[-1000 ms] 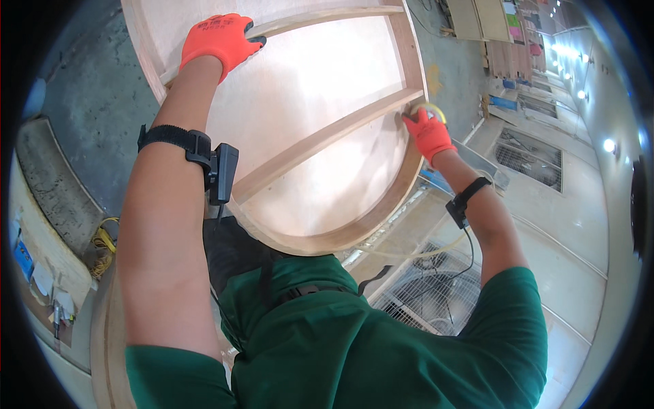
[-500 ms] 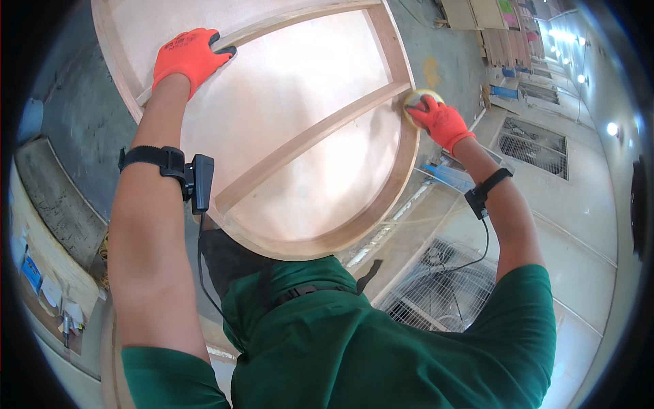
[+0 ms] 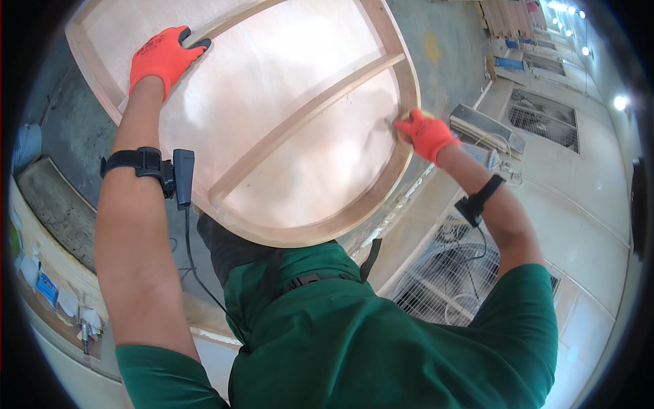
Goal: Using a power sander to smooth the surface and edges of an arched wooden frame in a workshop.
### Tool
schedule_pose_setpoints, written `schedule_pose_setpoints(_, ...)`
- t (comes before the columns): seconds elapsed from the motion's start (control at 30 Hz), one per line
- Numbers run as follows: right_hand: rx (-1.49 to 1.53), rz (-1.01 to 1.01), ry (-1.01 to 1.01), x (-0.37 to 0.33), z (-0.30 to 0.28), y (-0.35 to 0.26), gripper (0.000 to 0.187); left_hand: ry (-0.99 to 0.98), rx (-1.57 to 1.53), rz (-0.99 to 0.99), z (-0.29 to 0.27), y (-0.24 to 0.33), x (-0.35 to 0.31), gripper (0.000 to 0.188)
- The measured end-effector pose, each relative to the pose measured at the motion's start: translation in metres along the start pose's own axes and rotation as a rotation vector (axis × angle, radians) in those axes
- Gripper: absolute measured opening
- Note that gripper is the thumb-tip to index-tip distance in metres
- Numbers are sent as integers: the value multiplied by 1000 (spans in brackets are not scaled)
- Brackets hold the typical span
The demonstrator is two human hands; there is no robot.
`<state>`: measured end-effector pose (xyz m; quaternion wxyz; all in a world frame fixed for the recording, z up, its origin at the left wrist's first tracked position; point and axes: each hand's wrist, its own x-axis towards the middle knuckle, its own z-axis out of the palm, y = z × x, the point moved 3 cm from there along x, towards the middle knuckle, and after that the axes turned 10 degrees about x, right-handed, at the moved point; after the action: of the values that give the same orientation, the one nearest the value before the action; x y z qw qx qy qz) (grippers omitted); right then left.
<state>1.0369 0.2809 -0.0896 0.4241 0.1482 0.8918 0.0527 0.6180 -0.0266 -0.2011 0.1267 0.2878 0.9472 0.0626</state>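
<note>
A large rounded wooden frame (image 3: 371, 213) with a pale panel (image 3: 286, 88) and curved crossbars fills the upper middle. My left hand (image 3: 162, 60), in an orange glove with dark fingertips, is closed round the upper crossbar (image 3: 235, 22). At the frame's right outer edge my right hand (image 3: 426, 135), gloved alike, grips a round yellow-edged pad (image 3: 426, 114). The hand hides most of that pad. Its fingertips reach over the rim beside the end of the lower crossbar (image 3: 306, 126). The frame's near edge is close to my waist.
Wire-grilled fans (image 3: 446, 273) stand at the right, with another grille (image 3: 543, 121) beyond. A grey box-like unit (image 3: 487, 128) lies behind my right hand. At the left are a dark board (image 3: 56, 201) and a shelf with small items (image 3: 67, 300). Cables hang from both forearm bands.
My right hand has moved nearer to me along the frame's outer edge, and the pad is now mostly hidden. The frame and my left hand appear slightly further left and up.
</note>
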Motion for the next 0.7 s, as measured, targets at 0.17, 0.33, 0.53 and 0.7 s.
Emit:
schedule_pose_setpoints(0.17, 402, 119, -224, -60, 59, -85, 65, -103, 22, 125, -9, 18, 5, 72)
schedule_pose_setpoints(0.33, 996, 1, -329, -68, 36, -210, 81, -8, -47, 128, -21, 16, -3, 60)
schedule_pose_setpoints(0.53, 1392, -8, 97, -40, -18, -305, 77, -13, -34, 148, -17, 25, -4, 58)
schedule_pose_setpoints(0.7, 1472, -18, 50, -66, -16, -318, 77, -39, 37, 174, -1, 12, 12, 73)
